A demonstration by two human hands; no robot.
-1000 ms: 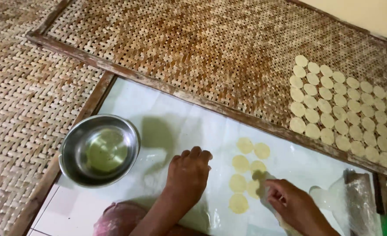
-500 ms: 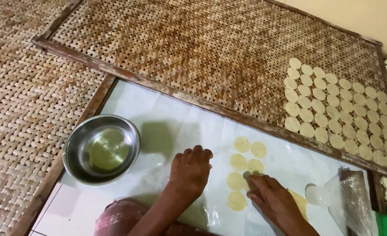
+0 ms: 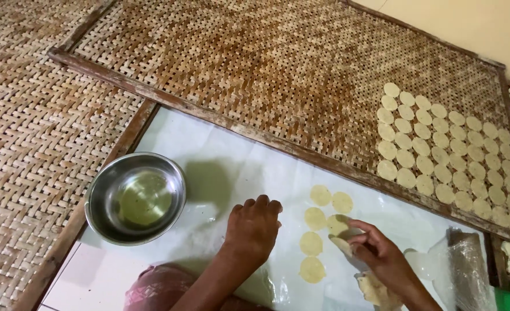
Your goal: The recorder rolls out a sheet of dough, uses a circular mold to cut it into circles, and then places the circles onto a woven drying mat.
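Note:
My left hand (image 3: 255,227) rests palm down on a white plastic sheet (image 3: 220,173), fingers curled, holding nothing. Right of it lie several thin round yellow dough discs (image 3: 315,219) in two short columns. My right hand (image 3: 378,253) pinches the edge of one dough disc (image 3: 342,244) and lifts it partly off the sheet. A pale lump of dough (image 3: 373,288) lies under my right wrist.
A steel bowl (image 3: 135,198) with a little liquid stands left of my hands. Beyond the sheet lies a large woven bamboo tray (image 3: 266,75) with several rows of discs (image 3: 439,150) at its right end. Crumpled clear plastic (image 3: 468,270) is at the right; a pinkish cloth (image 3: 157,291) sits at the bottom.
My right hand has reached left to the discs and now lifts one by its edge. My left hand has stayed flat on the sheet.

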